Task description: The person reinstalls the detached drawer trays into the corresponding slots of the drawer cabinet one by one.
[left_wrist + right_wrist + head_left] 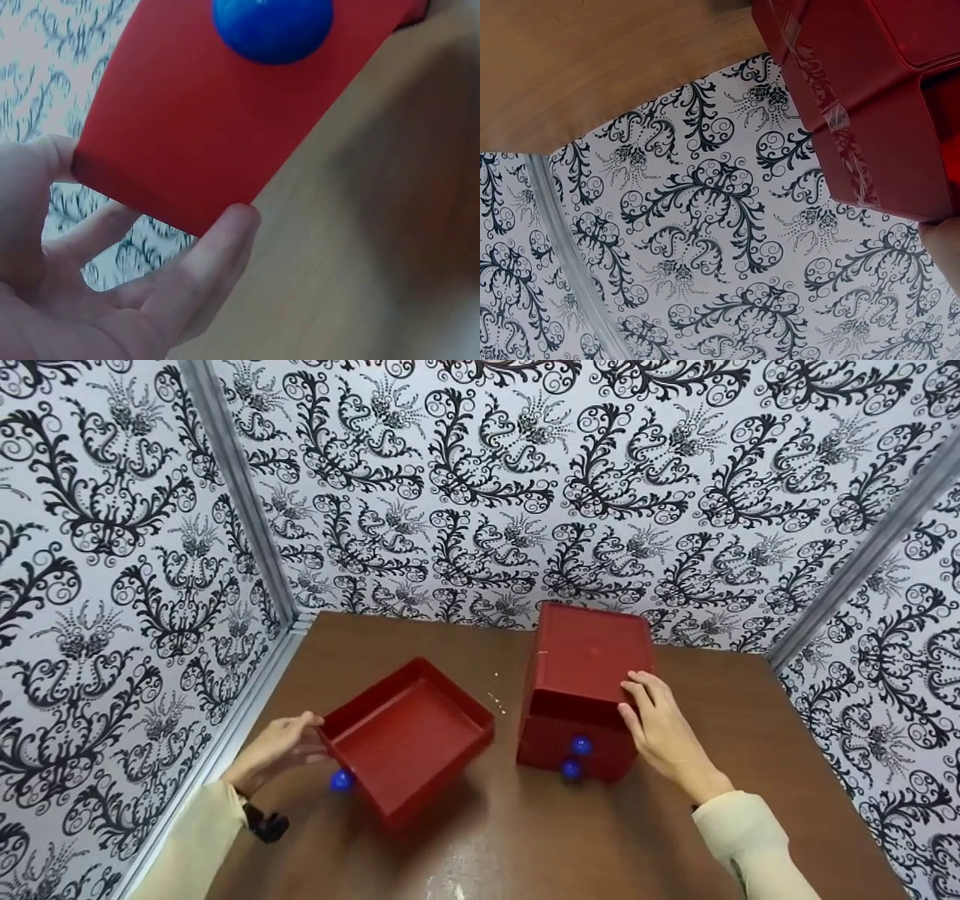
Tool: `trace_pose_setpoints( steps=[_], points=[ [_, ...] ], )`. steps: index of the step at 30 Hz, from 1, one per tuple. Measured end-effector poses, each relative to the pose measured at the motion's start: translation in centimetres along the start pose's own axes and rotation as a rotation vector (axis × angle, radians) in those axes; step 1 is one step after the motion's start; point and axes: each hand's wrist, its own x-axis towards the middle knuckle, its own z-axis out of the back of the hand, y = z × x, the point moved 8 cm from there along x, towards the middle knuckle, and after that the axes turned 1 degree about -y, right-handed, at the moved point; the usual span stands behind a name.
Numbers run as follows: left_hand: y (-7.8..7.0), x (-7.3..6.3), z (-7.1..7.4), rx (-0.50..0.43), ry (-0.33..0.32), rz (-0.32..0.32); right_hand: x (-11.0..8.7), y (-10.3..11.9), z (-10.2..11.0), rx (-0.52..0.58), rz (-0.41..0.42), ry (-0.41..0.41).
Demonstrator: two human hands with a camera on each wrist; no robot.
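My left hand (289,746) grips a red drawer (416,735) by one corner, thumb on one side and fingers on the other. The drawer hangs tilted over the table, its bare inside facing up. A round blue knob (274,26) sits on its front panel in the left wrist view. To the right stands a red drawer cabinet (592,652) with a dark gap under its top and blue knobs (581,745) on its front. My right hand (664,731) rests on the cabinet's right front edge, fingers on top. Only part of that hand shows in the right wrist view.
The brown wooden table (517,840) runs back to patterned wall panels (480,495), with metal posts (240,495) at the corners. Small pale flecks (495,701) lie between drawer and cabinet. Clear tape (836,118) runs along the cabinet's side.
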Motion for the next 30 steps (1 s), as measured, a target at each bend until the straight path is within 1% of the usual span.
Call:
trace_pose_setpoints(
  steps=[2,4,8,12,18,22,26,30],
  points=[
    [-0.1,-0.8,-1.3,0.019,0.058,-0.012,0.0,0.0,0.1,0.003,0.001,-0.001],
    [-0.2,-1.4,-2.5,0.051,0.107,-0.026,-0.1,-0.1,0.2,0.004,0.000,-0.004],
    [-0.3,-2.2,-4.8,0.086,0.162,-0.016,-0.2,-0.2,0.2,0.013,-0.004,0.000],
    [-0.6,-2.6,-7.4,0.096,0.203,-0.007,-0.1,-0.1,0.2,0.021,0.000,0.014],
    [-1.7,-2.3,-11.0,0.085,0.269,-0.040,0.1,0.0,0.1,0.037,-0.010,0.032],
    [-2.4,-1.6,-12.9,0.061,0.296,-0.048,0.2,-0.1,0.1,0.040,-0.016,0.039],
    [-3.1,-1.1,-14.4,0.057,0.311,-0.055,0.2,-0.2,0.2,0.041,-0.011,0.031],
    [-3.6,-0.8,-15.3,0.065,0.303,-0.057,0.2,-0.1,0.3,0.042,-0.014,0.030]
  ],
)
